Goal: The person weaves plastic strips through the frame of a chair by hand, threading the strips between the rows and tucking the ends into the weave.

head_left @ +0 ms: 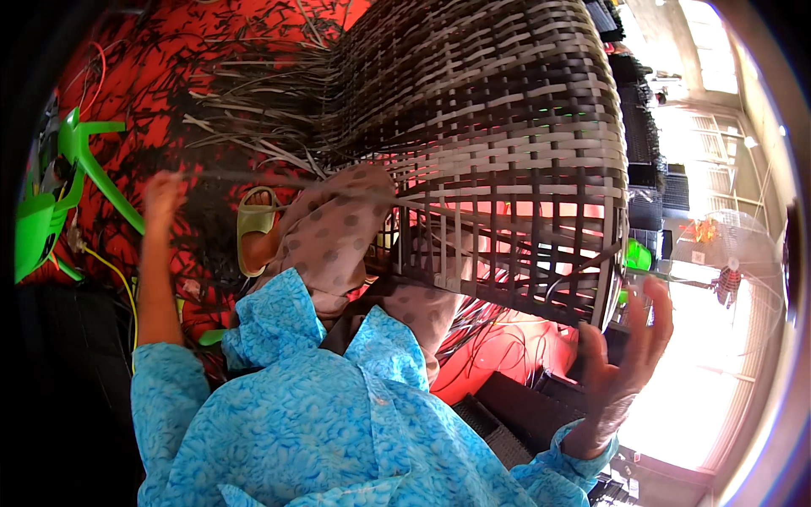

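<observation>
A woven piece of dark brown and greyish plastic wicker lies across my lap, tightly woven at the top and an open lattice lower down. Out to the left, my left hand is closed and smeared by motion. From it a thin weaving strip stretches right across my knee to the lattice. My right hand is raised beside the lower right edge of the woven piece, its fingers spread and holding nothing. Loose strip ends fan out from the left side of the weave.
Dark strip scraps litter the red floor. A green plastic chair is at the left, near a yellow cord. Dark woven pieces lie below my right forearm. A fan is at the far right.
</observation>
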The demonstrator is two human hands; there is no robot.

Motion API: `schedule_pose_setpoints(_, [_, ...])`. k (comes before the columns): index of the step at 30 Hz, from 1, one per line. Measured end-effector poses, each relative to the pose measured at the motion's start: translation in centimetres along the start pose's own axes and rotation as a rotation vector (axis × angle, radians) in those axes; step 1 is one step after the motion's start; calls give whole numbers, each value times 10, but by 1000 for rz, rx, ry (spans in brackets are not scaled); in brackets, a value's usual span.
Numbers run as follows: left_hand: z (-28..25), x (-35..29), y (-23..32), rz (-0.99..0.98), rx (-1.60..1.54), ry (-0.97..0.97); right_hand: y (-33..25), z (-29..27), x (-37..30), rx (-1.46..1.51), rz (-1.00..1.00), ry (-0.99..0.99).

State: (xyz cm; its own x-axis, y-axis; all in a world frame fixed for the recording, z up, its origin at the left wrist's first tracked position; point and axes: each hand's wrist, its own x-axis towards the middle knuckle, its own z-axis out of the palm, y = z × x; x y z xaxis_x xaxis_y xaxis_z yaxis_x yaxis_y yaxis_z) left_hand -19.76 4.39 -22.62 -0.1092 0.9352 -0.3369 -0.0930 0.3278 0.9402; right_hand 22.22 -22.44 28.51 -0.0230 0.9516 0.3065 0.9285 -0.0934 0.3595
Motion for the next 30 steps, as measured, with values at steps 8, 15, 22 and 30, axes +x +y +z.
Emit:
schedule_pose_setpoints(8, [-84, -23, -19, 353, 1163, 198, 37, 0, -30, 472, 513, -88])
schedule_pose_setpoints(15, [210, -168, 148, 990, 605, -437, 38, 17, 2, 407, 247, -46])
schedule_pose_setpoints(22, [266, -186, 120, 1217, 1035, -690, 42, 11, 20, 614, -3, -81])
schedule_pose_setpoints(30, [255, -167, 134, 1149, 1141, -590, 46, 42, 33, 588, -63, 58])
